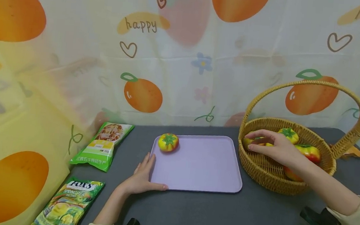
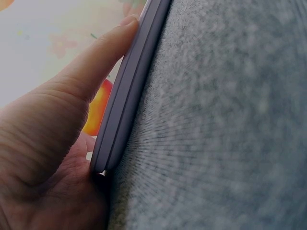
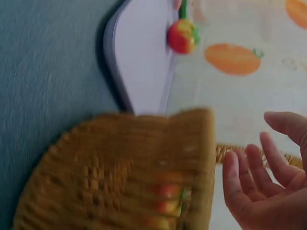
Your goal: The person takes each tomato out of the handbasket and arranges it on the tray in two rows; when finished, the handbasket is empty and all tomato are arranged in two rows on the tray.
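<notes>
A lilac tray [image 1: 201, 164] lies on the table with one round yellow-red fruit [image 1: 168, 142], topped by green leaves, at its far left corner. At the tray's near left corner is my left hand [image 1: 140, 177], its thumb along the front edge and its fingers by the left side; the left wrist view shows the thumb against the rim [image 2: 127, 91]. Over a wicker basket [image 1: 258, 173] hovers my right hand [image 1: 274, 147], fingers loosely bent, nothing seen between them. Several similar fruits [image 1: 309, 152] lie in the basket, partly hidden by that hand and arm.
Left of the tray lie a green snack bag [image 1: 101, 145] and a FOX'S candy bag [image 1: 69, 204]. The basket's tall handle [image 1: 308, 82] arches above the right hand. Behind the table hangs a fruit-printed cloth [image 1: 177, 69]. Something orange-brown [image 1: 354, 152] lies behind the basket.
</notes>
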### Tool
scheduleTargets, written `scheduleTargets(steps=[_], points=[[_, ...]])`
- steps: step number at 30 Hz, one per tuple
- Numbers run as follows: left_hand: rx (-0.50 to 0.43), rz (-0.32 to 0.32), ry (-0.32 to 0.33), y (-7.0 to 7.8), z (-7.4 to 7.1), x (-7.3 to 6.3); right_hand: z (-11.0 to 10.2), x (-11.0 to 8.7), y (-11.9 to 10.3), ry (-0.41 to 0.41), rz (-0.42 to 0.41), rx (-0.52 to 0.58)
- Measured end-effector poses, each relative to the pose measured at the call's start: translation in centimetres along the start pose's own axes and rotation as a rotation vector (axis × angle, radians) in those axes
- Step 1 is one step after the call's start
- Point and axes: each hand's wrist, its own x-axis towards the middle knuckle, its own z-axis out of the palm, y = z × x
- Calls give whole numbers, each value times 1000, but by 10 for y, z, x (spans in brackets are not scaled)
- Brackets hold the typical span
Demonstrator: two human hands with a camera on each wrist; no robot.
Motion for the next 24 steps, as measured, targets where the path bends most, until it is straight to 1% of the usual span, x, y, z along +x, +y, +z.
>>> scheduleTargets(steps=[4, 7, 11, 13, 16, 20, 24], points=[[-12, 0, 0, 0, 0, 0, -15, 7, 7, -20, 41, -35], [-14, 1, -2, 0, 0, 0, -24, 13, 10, -72, 45, -76], [-13, -2, -2, 0, 0, -1, -34, 21, 12, -156, 27, -154], [-13, -4, -2, -1, 0, -1, -38, 25, 12, -187, 23, -195], [-11, -5, -2, -1, 0, 0, -44, 34, 12, -226, -3, -246], [-9, -2, -3, -1, 0, 0, -48, 45, 12, -289, -18, -279], [-10, -1, -2, 0, 0, -1, -49, 53, 12, -326, -11, -323]])
